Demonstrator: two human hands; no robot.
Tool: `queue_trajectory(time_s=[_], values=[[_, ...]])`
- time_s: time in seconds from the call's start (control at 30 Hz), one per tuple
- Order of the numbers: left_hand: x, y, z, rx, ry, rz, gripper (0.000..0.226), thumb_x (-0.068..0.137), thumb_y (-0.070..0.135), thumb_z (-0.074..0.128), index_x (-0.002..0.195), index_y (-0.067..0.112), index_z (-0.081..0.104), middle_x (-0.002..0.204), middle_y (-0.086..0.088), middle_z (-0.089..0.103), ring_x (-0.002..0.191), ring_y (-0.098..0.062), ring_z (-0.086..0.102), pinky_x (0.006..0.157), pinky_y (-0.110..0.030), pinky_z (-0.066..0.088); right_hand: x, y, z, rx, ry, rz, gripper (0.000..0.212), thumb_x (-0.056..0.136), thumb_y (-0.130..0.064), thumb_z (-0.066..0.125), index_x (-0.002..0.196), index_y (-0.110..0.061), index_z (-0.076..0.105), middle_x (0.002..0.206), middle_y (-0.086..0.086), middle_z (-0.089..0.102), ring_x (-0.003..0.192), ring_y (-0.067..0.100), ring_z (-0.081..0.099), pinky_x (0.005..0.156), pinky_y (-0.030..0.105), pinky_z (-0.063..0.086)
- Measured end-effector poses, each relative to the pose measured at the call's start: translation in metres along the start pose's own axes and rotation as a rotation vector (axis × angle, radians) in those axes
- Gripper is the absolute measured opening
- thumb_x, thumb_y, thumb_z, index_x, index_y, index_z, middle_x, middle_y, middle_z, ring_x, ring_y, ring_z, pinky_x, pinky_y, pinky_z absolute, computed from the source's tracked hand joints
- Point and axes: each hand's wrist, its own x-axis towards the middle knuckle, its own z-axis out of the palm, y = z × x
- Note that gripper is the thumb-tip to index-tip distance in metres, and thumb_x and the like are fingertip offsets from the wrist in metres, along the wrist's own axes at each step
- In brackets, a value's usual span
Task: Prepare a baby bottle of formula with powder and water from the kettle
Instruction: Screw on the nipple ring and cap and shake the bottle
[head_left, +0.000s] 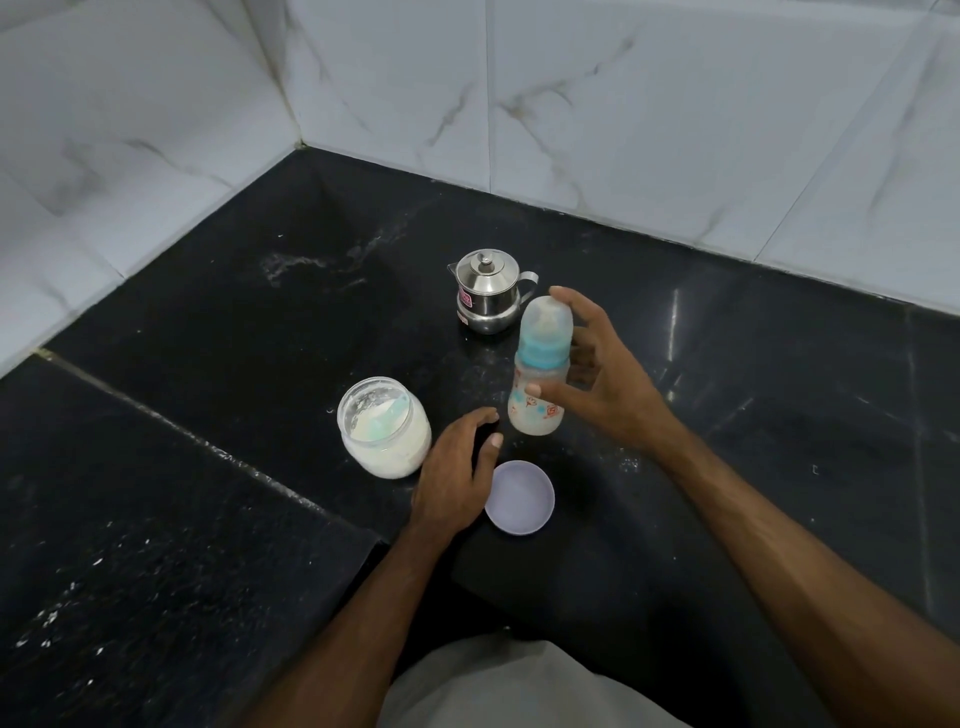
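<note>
On black stone counter (208, 493), clear baby bottle w/ blue collar & cap (540, 374) stands upright, milky inside; right hand (597, 384) spread around it, thumb at body, index at cap, real contact unclear. Left hand (457, 473) relaxed, holding nothing, betw. open clear powder jar (384, 431) on left & lilac lid (519, 499); steel lidded kettle (488, 291) farther back.

Baby bottle (537, 382) upright, frame centre: clear cap on, blue collar, milky liquid inside. Steel kettle (487, 291) just behind it, lid on. Open powder jar (383, 428) left of centre, blue scoop (387, 418) inside; jar lid (519, 498) lies below bottle.
</note>
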Motion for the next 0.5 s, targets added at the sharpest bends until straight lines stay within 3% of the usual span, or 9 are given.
queue_trajectory(time_s=[0.1,0.17,0.27,0.33,0.43,0.5], values=[[0.0,-0.001,-0.001,-0.009,-0.001,0.011,0.032,0.099,0.026,0.048,0.129,0.019,0.053,0.129,0.006,0.059,0.118,-0.004,0.051,0.098,-0.016,0.036,0.002,-0.001,-0.003,0.136,0.075,-0.029,0.088,0.079,-0.007,0.077,0.145,-0.029,0.024,0.134,0.002,0.052,0.116,0.02,0.06,0.093,0.039,0.054],[-0.001,-0.001,0.0,-0.012,0.006,0.023,0.032,0.099,0.027,0.047,0.129,0.018,0.054,0.127,0.007,0.059,0.117,-0.004,0.051,0.098,-0.018,0.037,0.004,-0.007,-0.003,0.481,0.272,0.012,0.082,0.079,-0.005,0.075,0.144,-0.023,0.028,0.126,0.014,0.059,0.109,0.027,0.065,0.084,0.039,0.057],[0.0,0.0,0.0,-0.02,0.009,0.018,0.032,0.098,0.028,0.046,0.127,0.018,0.055,0.126,0.007,0.06,0.116,-0.004,0.052,0.098,-0.017,0.037,0.006,-0.01,0.002,0.965,0.532,0.125,0.077,0.08,-0.017,0.071,0.144,-0.018,0.028,0.116,0.011,0.065,0.103,0.028,0.067,0.076,0.041,0.057],[-0.001,-0.001,0.0,-0.019,0.006,0.018,0.032,0.096,0.027,0.048,0.126,0.016,0.055,0.123,0.003,0.061,0.114,-0.01,0.055,0.095,-0.02,0.039,-0.003,-0.008,0.015,0.974,0.427,0.19,0.08,0.077,-0.018,0.074,0.144,-0.019,0.03,0.115,0.01,0.067,0.104,0.029,0.067,0.075,0.043,0.058],[-0.002,-0.002,0.0,-0.064,-0.018,-0.029,0.041,0.089,0.022,0.05,0.129,0.014,0.054,0.124,-0.003,0.061,0.113,-0.017,0.057,0.095,-0.026,0.044,-0.019,-0.007,0.032,0.701,0.075,0.215,0.079,0.076,-0.012,0.076,0.141,-0.026,0.033,0.125,0.016,0.061,0.11,0.033,0.065,0.076,0.047,0.058],[-0.002,-0.001,-0.001,-0.036,-0.002,-0.02,0.035,0.092,0.022,0.052,0.126,0.012,0.055,0.121,-0.005,0.062,0.111,-0.018,0.057,0.092,-0.023,0.042,-0.013,-0.01,0.028,0.737,0.156,0.184,0.08,0.074,-0.014,0.076,0.141,-0.024,0.034,0.119,0.012,0.064,0.105,0.031,0.067,0.074,0.045,0.059]])
